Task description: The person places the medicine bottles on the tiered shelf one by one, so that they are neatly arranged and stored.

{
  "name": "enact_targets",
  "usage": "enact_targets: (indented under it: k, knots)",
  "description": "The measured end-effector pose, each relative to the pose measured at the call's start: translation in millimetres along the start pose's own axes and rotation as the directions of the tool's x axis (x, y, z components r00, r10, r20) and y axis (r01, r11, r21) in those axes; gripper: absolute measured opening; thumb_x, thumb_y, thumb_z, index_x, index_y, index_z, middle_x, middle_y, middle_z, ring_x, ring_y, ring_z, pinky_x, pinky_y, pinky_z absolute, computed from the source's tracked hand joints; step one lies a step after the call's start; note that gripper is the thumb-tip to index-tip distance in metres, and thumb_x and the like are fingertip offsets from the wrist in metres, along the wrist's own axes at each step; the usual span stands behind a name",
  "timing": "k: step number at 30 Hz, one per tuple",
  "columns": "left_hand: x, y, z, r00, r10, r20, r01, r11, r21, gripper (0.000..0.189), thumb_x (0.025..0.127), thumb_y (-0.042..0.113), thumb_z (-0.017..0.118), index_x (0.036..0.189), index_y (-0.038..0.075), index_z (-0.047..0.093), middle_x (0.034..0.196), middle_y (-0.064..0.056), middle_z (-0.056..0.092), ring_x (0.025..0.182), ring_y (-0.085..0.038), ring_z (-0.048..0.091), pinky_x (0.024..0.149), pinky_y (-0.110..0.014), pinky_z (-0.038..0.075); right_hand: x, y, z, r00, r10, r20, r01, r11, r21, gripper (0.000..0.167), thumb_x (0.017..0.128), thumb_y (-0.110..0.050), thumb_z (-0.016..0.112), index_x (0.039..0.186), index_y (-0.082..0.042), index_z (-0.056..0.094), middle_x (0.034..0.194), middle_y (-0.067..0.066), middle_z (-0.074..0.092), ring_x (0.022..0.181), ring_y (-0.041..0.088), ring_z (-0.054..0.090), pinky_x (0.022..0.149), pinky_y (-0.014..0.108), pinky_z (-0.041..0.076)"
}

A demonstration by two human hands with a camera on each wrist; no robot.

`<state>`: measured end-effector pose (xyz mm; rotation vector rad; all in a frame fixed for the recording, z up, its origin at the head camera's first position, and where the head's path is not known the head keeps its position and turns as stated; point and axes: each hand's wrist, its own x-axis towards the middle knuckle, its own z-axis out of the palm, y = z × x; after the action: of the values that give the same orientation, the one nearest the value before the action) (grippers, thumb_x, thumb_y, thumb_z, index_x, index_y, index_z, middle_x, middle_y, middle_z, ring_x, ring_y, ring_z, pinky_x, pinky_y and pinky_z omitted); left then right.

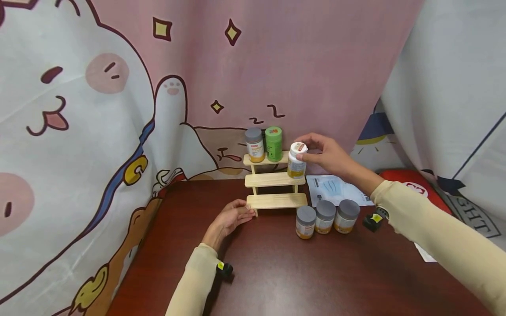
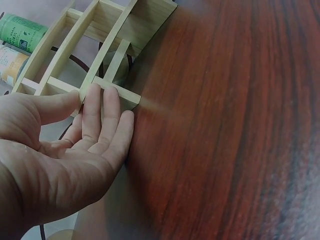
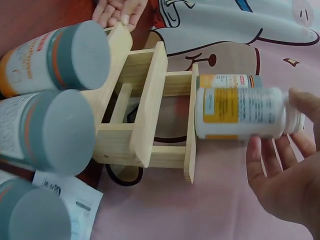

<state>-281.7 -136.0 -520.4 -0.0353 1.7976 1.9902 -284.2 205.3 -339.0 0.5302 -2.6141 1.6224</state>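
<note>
My right hand [image 1: 325,153] holds a white pill bottle [image 1: 296,167] with a yellow-and-white label by its capped top. Seen in the right wrist view, the bottle's base is right at the top tier of a three-step wooden stand [image 1: 276,201]. On that tier stand a grey-capped jar [image 1: 254,145] and, beside it, a green bottle [image 1: 274,145]. With thumb and fingers my left hand [image 1: 231,218] pinches the stand's lower left end; the left wrist view shows the fingertips on its wooden side frame [image 2: 117,91].
Several grey-capped jars, such as the nearest one [image 1: 305,221], stand right of the stand's foot. Behind them lies a white-and-blue mask packet [image 1: 336,188]. A red package [image 1: 419,186] is at the back right. A cartoon-print cloth [image 1: 308,66] hangs behind the brown table [image 1: 300,281].
</note>
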Motion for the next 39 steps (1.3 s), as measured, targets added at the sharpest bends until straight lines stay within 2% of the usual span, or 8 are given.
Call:
enact_targets:
  k: [3, 9, 18, 27, 33, 39]
  knots:
    - [-0.3, -0.4, -0.7, 1.000, 0.002, -0.003, -0.002, 1.000, 0.002, 0.016, 0.108, 0.006, 0.056, 0.123, 0.003, 0.052, 0.099, -0.007, 0.074, 0.095, -0.016, 0.074, 0.115, -0.052, 0.053, 8.4, 0, 2, 0.999, 0.013, -0.035, -0.012, 1.000, 0.002, 0.042, 0.100, -0.023, 0.075, 0.139, -0.014, 0.062, 0.138, 0.012, 0.065, 0.132, 0.027, 0.060, 0.105, 0.042, 0.052]
    - [-0.4, -0.5, -0.7, 1.000, 0.008, -0.006, -0.008, 1.000, 0.005, 0.017, 0.108, 0.007, 0.057, 0.123, 0.002, 0.053, 0.101, -0.008, 0.074, 0.099, -0.018, 0.074, 0.115, -0.051, 0.053, 23.9, 3, 3, 0.994, 0.039, -0.098, -0.038, 0.999, 0.013, 0.043, 0.101, -0.016, 0.073, 0.140, -0.007, 0.061, 0.138, 0.018, 0.065, 0.129, 0.031, 0.061, 0.105, 0.039, 0.053]
    - [1.6, 0.6, 0.1, 1.000, 0.007, 0.001, -0.007, 1.000, 0.014, 0.016, 0.107, 0.008, 0.058, 0.122, 0.003, 0.053, 0.102, -0.009, 0.074, 0.100, -0.019, 0.074, 0.115, -0.051, 0.054, 42.2, 6, 8, 0.973, 0.091, -0.210, -0.077, 0.994, 0.074, 0.045, 0.099, -0.011, 0.072, 0.140, 0.000, 0.056, 0.141, 0.024, 0.061, 0.130, 0.036, 0.060, 0.115, 0.049, 0.049]
    - [1.4, -1.2, -1.6, 1.000, -0.002, -0.006, 0.002, 1.000, 0.005, 0.015, 0.107, 0.008, 0.059, 0.121, 0.005, 0.053, 0.100, -0.008, 0.074, 0.100, -0.019, 0.075, 0.114, -0.051, 0.054, 58.0, 11, 19, 0.955, 0.078, -0.288, -0.058, 0.995, 0.076, 0.045, 0.097, -0.006, 0.073, 0.138, 0.004, 0.058, 0.137, 0.026, 0.063, 0.121, 0.036, 0.062, 0.108, 0.043, 0.052]
    - [2.2, -1.0, -2.6, 1.000, 0.001, -0.004, -0.001, 1.000, 0.003, 0.015, 0.107, 0.007, 0.058, 0.121, 0.005, 0.053, 0.100, -0.007, 0.074, 0.099, -0.018, 0.075, 0.112, -0.049, 0.056, 63.5, 13, 22, 0.947, 0.087, -0.311, -0.076, 0.996, 0.046, 0.044, 0.099, -0.011, 0.073, 0.138, 0.001, 0.059, 0.137, 0.024, 0.063, 0.120, 0.033, 0.061, 0.105, 0.044, 0.053]
    - [1.5, 0.4, -2.5, 1.000, 0.003, 0.009, -0.003, 1.000, -0.001, 0.016, 0.107, 0.007, 0.058, 0.122, 0.004, 0.052, 0.099, -0.006, 0.074, 0.097, -0.016, 0.075, 0.115, -0.051, 0.054, 67.3, 16, 23, 0.941, 0.084, -0.329, -0.074, 0.996, 0.043, 0.043, 0.099, -0.011, 0.073, 0.138, 0.000, 0.059, 0.136, 0.024, 0.063, 0.119, 0.033, 0.062, 0.106, 0.046, 0.054]
